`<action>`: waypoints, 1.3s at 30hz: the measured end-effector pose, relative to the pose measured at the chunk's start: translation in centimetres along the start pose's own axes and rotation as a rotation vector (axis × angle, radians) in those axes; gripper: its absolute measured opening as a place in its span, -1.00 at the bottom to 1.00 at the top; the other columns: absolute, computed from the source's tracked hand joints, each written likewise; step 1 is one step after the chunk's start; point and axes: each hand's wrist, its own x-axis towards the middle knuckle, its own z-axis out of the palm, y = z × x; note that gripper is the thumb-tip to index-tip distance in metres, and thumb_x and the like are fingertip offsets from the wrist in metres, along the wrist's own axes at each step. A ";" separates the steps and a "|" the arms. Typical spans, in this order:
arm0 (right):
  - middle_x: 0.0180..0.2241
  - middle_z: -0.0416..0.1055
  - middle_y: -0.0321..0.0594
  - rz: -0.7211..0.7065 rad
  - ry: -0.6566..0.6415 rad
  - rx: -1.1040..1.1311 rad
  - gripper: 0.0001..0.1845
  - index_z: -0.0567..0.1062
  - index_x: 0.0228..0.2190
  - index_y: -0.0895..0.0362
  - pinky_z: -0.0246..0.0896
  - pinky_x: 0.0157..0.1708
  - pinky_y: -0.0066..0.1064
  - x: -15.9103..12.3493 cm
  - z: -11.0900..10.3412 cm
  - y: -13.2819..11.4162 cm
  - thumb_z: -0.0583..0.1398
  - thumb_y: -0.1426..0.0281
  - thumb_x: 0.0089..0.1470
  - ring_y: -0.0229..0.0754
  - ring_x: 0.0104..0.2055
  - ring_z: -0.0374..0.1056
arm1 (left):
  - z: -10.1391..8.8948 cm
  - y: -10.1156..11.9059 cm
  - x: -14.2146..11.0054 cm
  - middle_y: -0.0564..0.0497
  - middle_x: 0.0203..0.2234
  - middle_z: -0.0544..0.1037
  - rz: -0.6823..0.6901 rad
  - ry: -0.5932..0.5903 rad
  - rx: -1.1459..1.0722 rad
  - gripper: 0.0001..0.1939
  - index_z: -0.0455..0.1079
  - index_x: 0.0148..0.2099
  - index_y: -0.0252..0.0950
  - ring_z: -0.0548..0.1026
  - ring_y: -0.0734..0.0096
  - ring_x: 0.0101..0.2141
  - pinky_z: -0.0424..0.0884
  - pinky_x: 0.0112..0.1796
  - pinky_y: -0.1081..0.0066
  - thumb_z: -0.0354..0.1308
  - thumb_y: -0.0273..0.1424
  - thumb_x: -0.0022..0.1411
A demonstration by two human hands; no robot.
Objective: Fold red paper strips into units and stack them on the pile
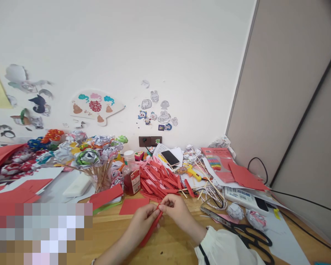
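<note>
My left hand [142, 220] and my right hand [175, 209] meet above the wooden table [118, 228], both pinched on one narrow folded red paper strip [150, 231]. The strip slants down to the left from my fingertips. My right wrist wears a white sleeve [226, 248]. Just behind my hands lies a heap of similar folded red strips [157, 176], and a flat red paper square [132, 205] rests to the left of my hands.
Black scissors [242, 232] lie to the right of my hands. A red-filled bottle [131, 176], a jar of paper flowers on sticks [95, 162], a phone [170, 157], crumpled paper balls [235, 210] and red sheets [244, 176] crowd the back. Cables [306, 200] run along the right wall.
</note>
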 end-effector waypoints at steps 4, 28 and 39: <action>-0.63 0.30 -0.33 0.009 -0.050 0.087 -0.81 0.42 -0.52 0.22 0.11 -0.55 -0.50 -0.1 -0.2 -0.5 0.21 0.33 -0.18 -0.33 -0.58 0.21 | -0.1 0.3 0.0 0.07 -0.70 0.41 -0.004 -0.024 -0.092 -0.67 0.26 -0.54 -0.33 0.36 0.47 -0.63 0.24 -0.54 0.50 -0.02 -0.16 0.04; -0.70 0.24 -0.37 0.023 -0.071 0.070 -0.74 0.36 -0.58 0.22 0.08 -0.64 -0.54 -0.2 0.1 -0.1 0.16 0.25 -0.12 -0.37 -0.67 0.17 | 0.1 0.5 0.0 0.05 -0.68 0.44 -0.049 -0.079 -0.259 -0.61 0.30 -0.52 -0.36 0.38 0.48 -0.68 0.27 -0.62 0.50 0.03 -0.08 -0.03; -0.68 0.16 -0.41 -0.074 0.020 -0.102 -0.79 0.29 -0.60 0.19 0.00 -0.66 -0.58 -0.6 0.2 -0.5 0.08 0.33 -0.04 -0.39 -0.65 0.10 | -0.1 -0.1 0.1 0.05 -0.72 0.48 -0.160 -0.203 -0.369 -0.63 0.19 -0.52 -0.33 0.41 0.47 -0.72 0.31 -0.66 0.49 0.14 -0.10 -0.12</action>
